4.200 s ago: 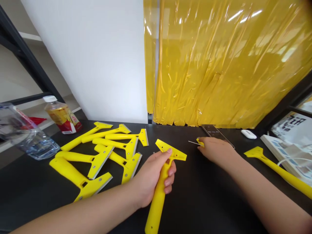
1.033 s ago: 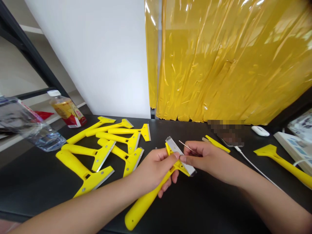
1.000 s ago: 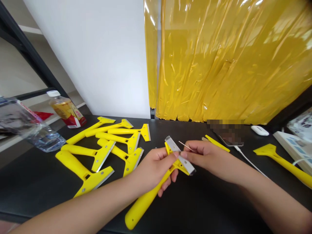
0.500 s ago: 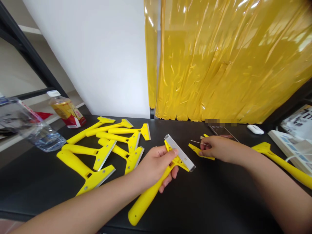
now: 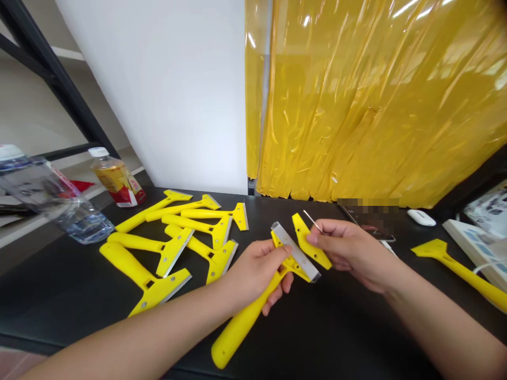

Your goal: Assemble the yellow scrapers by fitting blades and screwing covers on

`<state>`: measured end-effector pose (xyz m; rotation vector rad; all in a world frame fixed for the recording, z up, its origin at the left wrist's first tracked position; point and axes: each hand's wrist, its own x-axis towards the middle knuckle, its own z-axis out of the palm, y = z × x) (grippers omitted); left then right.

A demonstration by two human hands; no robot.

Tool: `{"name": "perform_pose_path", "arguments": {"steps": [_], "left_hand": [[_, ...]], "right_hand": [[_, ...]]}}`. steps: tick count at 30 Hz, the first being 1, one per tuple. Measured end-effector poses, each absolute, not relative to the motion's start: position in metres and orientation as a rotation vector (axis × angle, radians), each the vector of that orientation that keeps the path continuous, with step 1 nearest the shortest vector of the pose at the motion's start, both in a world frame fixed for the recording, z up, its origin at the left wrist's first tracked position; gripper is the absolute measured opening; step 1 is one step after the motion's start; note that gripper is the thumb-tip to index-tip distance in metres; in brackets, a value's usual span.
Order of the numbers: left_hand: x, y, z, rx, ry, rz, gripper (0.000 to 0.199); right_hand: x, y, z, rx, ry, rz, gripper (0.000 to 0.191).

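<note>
My left hand grips a yellow scraper near its head, the handle pointing down toward me. Across that head lies a bare metal blade, pressed by my thumb. Close to its right, my right hand pinches a yellow scraper cover plate with two holes, held tilted and apart from the blade. A thin metal rod also sticks out from the right fingers; its other end is hidden in the hand. Several scrapers with blades fitted lie in a group left of my left hand.
On the black table, a water bottle and a drink bottle stand at left. A phone, a white earbud case, another yellow scraper handle and a white box are at right. Yellow film hangs behind.
My right hand has lifted the cover plate off the table area and brought it left, beside the blade. The left hand keeps its hold on the scraper. The view has shifted slightly.
</note>
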<state>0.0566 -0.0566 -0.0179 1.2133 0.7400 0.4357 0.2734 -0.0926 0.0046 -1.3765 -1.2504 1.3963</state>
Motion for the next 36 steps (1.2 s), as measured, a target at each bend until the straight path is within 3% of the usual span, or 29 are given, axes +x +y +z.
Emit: {"name": "perform_pose_path", "arguments": {"steps": [7, 12, 18, 26, 36], "left_hand": [[0.056, -0.057, -0.019, 1.169, 0.713, 0.44, 0.034], [0.054, -0.059, -0.019, 1.143, 0.649, 0.447, 0.051], [0.057, -0.06, -0.021, 1.126, 0.672, 0.486, 0.038], [0.057, -0.059, -0.02, 1.14, 0.673, 0.502, 0.036], [0.052, -0.063, -0.012, 1.555, 0.876, 0.471, 0.048]], "right_hand": [[0.255, -0.097, -0.007, -1.385, -1.297, 1.317, 0.045], [0.253, -0.093, -0.009, -1.355, -1.326, 1.298, 0.044], [0.246, -0.092, -0.011, -1.379, -1.303, 1.385, 0.045], [0.25, -0.093, -0.012, -1.381, -1.299, 1.43, 0.044], [0.249, -0.106, 0.002, -1.284, -1.425, 0.893, 0.035]]}}
